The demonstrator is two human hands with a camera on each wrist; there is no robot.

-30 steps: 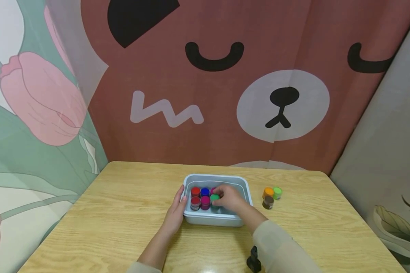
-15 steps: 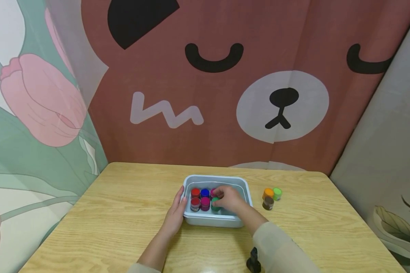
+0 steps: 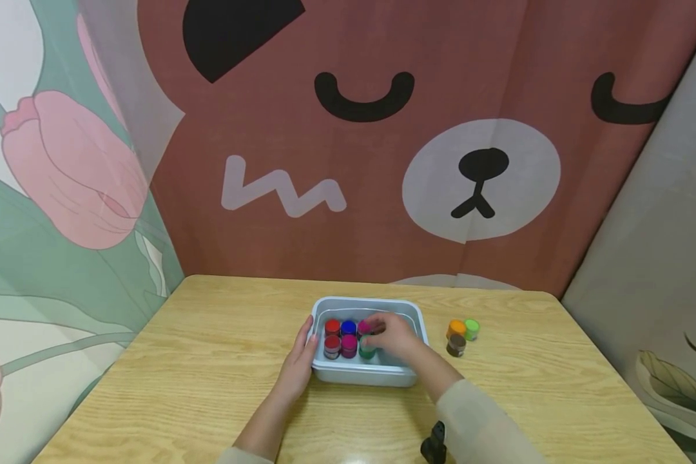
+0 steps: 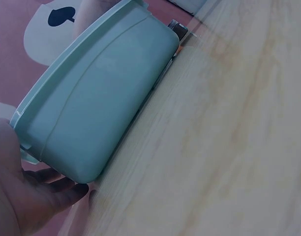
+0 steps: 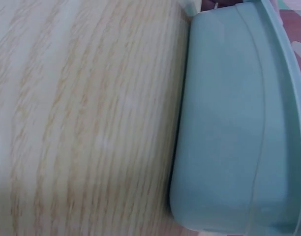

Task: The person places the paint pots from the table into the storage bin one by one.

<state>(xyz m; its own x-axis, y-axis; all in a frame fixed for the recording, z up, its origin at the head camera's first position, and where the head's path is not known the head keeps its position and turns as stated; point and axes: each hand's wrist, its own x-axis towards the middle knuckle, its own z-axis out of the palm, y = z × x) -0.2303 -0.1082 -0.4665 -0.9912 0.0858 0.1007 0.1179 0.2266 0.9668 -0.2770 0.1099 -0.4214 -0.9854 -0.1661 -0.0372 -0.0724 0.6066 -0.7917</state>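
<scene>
A pale blue plastic box stands on the table, its outer wall filling much of the left wrist view. My left hand grips its left end, with fingers bent against the outside near the base. Inside are small lidded paint pots in two rows: red pots, a blue pot, magenta pots and a green pot. Over the green pot is my right hand, thumb and fingers parted right at its lid. The right wrist view shows only the box's side.
On the table right of the box stand an orange pot, a light green pot and a dark brown pot, close together. A black device shows beside the right sleeve. Behind the table hangs a bear-print curtain.
The green pot has come down into the front row beside the magenta pot. My right fingers have loosened and drawn slightly up off it. The left hand keeps its place on the box.
</scene>
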